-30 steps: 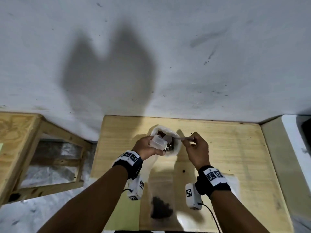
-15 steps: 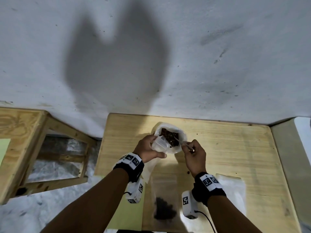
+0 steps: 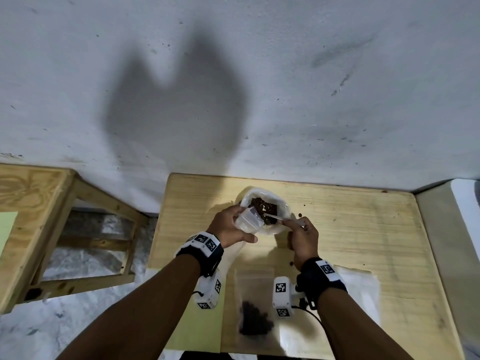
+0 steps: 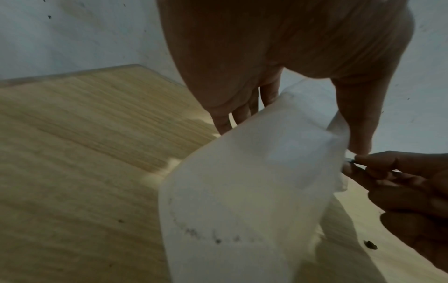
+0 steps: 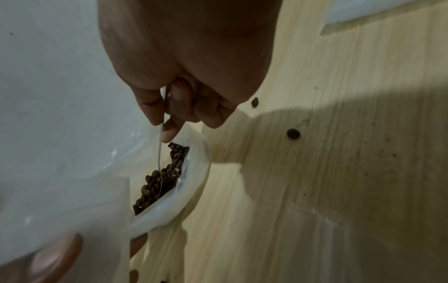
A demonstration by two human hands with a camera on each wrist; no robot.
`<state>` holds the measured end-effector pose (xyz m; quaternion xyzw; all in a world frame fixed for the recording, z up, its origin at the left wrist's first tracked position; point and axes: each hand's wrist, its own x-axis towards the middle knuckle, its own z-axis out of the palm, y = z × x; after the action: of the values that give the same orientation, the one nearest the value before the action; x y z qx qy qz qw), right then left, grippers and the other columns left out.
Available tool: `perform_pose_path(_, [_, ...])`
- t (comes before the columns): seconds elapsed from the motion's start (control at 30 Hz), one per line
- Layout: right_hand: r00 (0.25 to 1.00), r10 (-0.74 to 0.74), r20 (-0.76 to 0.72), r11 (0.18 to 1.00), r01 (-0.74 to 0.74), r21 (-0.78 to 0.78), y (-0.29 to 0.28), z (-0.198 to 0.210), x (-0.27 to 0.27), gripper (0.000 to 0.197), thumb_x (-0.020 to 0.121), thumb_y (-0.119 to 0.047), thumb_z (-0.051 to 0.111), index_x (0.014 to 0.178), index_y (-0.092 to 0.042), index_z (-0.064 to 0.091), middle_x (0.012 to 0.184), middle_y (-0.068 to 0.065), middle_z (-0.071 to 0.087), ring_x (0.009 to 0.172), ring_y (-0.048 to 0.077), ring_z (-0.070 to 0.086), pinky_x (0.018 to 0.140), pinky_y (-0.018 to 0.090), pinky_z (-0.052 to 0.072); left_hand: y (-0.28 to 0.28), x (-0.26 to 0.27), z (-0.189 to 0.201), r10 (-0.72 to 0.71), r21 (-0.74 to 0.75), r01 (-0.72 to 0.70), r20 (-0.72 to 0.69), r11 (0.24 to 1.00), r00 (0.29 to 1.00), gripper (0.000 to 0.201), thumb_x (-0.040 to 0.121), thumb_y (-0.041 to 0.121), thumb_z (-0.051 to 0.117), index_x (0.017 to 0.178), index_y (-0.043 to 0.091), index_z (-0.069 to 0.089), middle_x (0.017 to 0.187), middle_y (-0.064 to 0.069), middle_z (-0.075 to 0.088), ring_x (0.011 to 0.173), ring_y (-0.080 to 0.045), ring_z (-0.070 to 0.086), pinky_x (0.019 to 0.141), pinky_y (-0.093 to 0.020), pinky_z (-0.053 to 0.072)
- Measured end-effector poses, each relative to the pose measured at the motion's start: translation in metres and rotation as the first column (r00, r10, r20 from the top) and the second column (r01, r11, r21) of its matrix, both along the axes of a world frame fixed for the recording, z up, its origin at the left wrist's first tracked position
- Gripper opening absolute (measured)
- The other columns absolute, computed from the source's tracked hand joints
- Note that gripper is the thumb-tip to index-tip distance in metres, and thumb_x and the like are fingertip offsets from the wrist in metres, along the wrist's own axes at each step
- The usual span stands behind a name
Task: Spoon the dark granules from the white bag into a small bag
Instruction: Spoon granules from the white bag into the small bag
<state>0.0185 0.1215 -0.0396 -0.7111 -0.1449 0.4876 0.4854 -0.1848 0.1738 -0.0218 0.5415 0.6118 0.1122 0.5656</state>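
A white bag (image 3: 283,203) stands open at the back of the wooden table (image 3: 363,229), showing dark granules (image 3: 263,206) inside. My left hand (image 3: 228,227) grips a small translucent bag (image 3: 248,220) with its mouth held open, right beside the white bag's rim. My right hand (image 3: 302,236) pinches a thin spoon (image 3: 276,217) by the handle; its bowl is down among the granules (image 5: 155,183) in the white bag (image 5: 184,201). In the left wrist view the small bag (image 4: 254,181) hangs from my fingers and hides the white bag.
A filled small clear bag (image 3: 255,315) of granules lies flat near the table's front edge, with flat empty bags (image 3: 361,287) to its right. Loose granules (image 5: 293,133) are scattered on the wood. A wooden frame (image 3: 39,224) stands to the left; a wall rises behind.
The spoon has dipped from above the bag's rim down into the granules. The left hand keeps the small bag at the rim. The head view has shifted a little.
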Motion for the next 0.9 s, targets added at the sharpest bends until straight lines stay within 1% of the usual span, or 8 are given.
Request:
perform_pose_path(0.1, [1.0, -0.012, 0.004, 1.0, 0.012, -0.016, -0.002, 0.004, 0.012, 0.039, 0.079, -0.008, 0.075, 0.057, -0.024, 0.048, 0.056, -0.002, 0.035, 0.047, 0.012, 0.028, 0.05, 0.026, 0.024, 0.0, -0.002, 0.001, -0.002, 0.01, 0.003, -0.016, 1.0, 1.0, 0.102, 0.053, 0.022, 0.096, 0.142, 0.018, 0.046, 0.14, 0.003, 0.052, 0.127, -0.017, 0.051, 0.101, -0.028, 0.044])
perform_pose_path(0.27, [0.999, 0.0, 0.034, 0.999, -0.001, 0.041, -0.007, 0.017, 0.033, 0.026, 0.084, -0.005, 0.07, 0.068, -0.014, 0.052, 0.075, 0.016, 0.048, 0.043, 0.012, 0.028, 0.043, 0.021, 0.024, -0.001, -0.002, 0.002, -0.021, 0.028, 0.022, -0.034, 0.999, 0.999, 0.103, 0.052, 0.022, 0.096, 0.142, 0.02, 0.046, 0.141, 0.003, 0.051, 0.127, -0.016, 0.05, 0.101, -0.029, 0.045])
perform_pose_path(0.47, [0.998, 0.053, 0.023, 0.985, -0.056, 0.165, -0.007, 0.045, 0.04, 0.038, 0.086, 0.0, 0.066, 0.06, -0.02, 0.048, 0.08, 0.028, 0.06, 0.042, 0.014, 0.022, 0.044, 0.024, 0.019, -0.001, 0.0, 0.001, -0.014, 0.043, 0.016, -0.049, 0.999, 0.999, 0.102, 0.051, 0.022, 0.097, 0.14, 0.02, 0.048, 0.138, 0.003, 0.053, 0.124, -0.017, 0.052, 0.099, -0.029, 0.047])
perform_pose_path(0.63, [0.929, 0.252, 0.272, 0.915, -0.32, 0.247, 0.0, 0.061, 0.028, 0.036, 0.083, 0.0, 0.073, 0.065, -0.009, 0.044, 0.058, 0.002, 0.047, 0.05, 0.012, 0.033, 0.049, 0.024, 0.03, -0.001, 0.002, -0.001, 0.001, 0.046, 0.001, -0.039, 0.999, 0.999, 0.101, 0.051, 0.023, 0.097, 0.139, 0.02, 0.049, 0.137, 0.003, 0.054, 0.12, -0.015, 0.052, 0.096, -0.028, 0.047])
perform_pose_path(0.7, [0.878, 0.321, 0.355, 0.873, -0.42, 0.249, 0.001, 0.065, 0.02, 0.038, 0.083, 0.0, 0.075, 0.063, -0.015, 0.046, 0.063, 0.003, 0.058, 0.05, 0.003, 0.042, 0.051, 0.016, 0.034, -0.001, 0.002, -0.001, 0.021, 0.039, -0.02, -0.03, 0.999, 0.999, 0.1, 0.05, 0.022, 0.097, 0.139, 0.02, 0.05, 0.133, 0.005, 0.055, 0.116, -0.013, 0.054, 0.096, -0.028, 0.048])
perform_pose_path(0.77, [0.87, 0.314, 0.379, 0.865, -0.427, 0.263, 0.002, 0.067, 0.018, 0.037, 0.083, 0.001, 0.074, 0.064, -0.016, 0.049, 0.07, 0.005, 0.066, 0.052, 0.001, 0.045, 0.053, 0.014, 0.035, -0.002, 0.002, 0.0, 0.039, 0.028, -0.039, -0.019, 0.999, 0.999, 0.1, 0.049, 0.022, 0.097, 0.138, 0.021, 0.051, 0.129, 0.007, 0.056, 0.113, -0.013, 0.056, 0.097, -0.031, 0.05])
perform_pose_path(0.83, [0.892, 0.231, 0.389, 0.887, -0.357, 0.292, 0.004, 0.066, 0.022, 0.03, 0.083, 0.0, 0.075, 0.067, -0.007, 0.05, 0.064, -0.007, 0.063, 0.054, 0.008, 0.041, 0.053, 0.019, 0.033, -0.002, 0.001, 0.0, 0.05, 0.027, -0.05, -0.01, 0.998, 0.999, 0.099, 0.048, 0.022, 0.097, 0.136, 0.022, 0.052, 0.129, 0.005, 0.058, 0.113, -0.014, 0.058, 0.098, -0.036, 0.052])
perform_pose_path(0.9, [0.904, 0.15, 0.401, 0.91, -0.284, 0.302, 0.005, 0.06, 0.029, 0.029, 0.082, -0.001, 0.075, 0.068, -0.005, 0.05, 0.064, 0.0, 0.061, 0.055, 0.015, 0.039, 0.052, 0.027, 0.032, -0.003, 0.0, 0.0, 0.053, 0.03, -0.053, -0.01, 0.998, 0.999, 0.1, 0.047, 0.023, 0.097, 0.136, 0.022, 0.053, 0.129, 0.005, 0.059, 0.113, -0.015, 0.059, 0.098, -0.038, 0.052])
